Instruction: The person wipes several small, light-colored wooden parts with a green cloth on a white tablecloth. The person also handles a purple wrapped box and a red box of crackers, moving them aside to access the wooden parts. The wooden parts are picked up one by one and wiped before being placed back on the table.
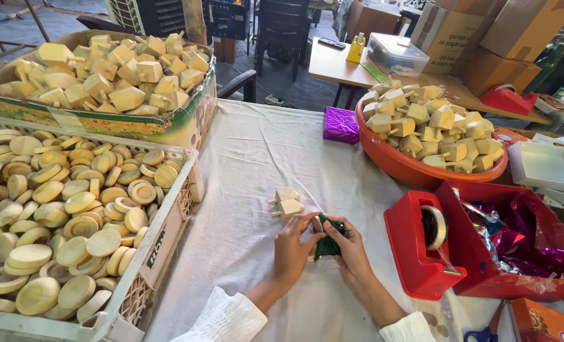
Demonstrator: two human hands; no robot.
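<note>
- Green foil piece (328,244), low and just right of the frame's centre, pinched between both hands above the white cloth (250,164).
- Left hand (292,248) closed around the left side of the bundle, fingers curled tight on the foil; what lies inside mostly hidden, probably a small wooden piece.
- Right hand (353,252) pressed on the foil from the right, thumb and fingers clamped on its edge.
- Judged step: mid-wrap, foil being folded close around its contents, not yet sealed.
- Judged next need: a firm hold with one hand so the other can get free without letting the folds spring open.
- Two bare wooden tops (286,202) lying just above the hands, touching each other.
- Red tape dispenser (421,244) near the right hand, lower right of frame.
- Red box (454,256) beside it, holding crumpled pink foil sheets (516,237).
- Purple wrapped parcel (341,125) above centre, beside the orange bowl (408,168) heaped with wooden tops.
- White crate (168,221) of wooden discs filling the left of frame.
- Cardboard tray (104,120) of wooden blocks in the upper left.
</note>
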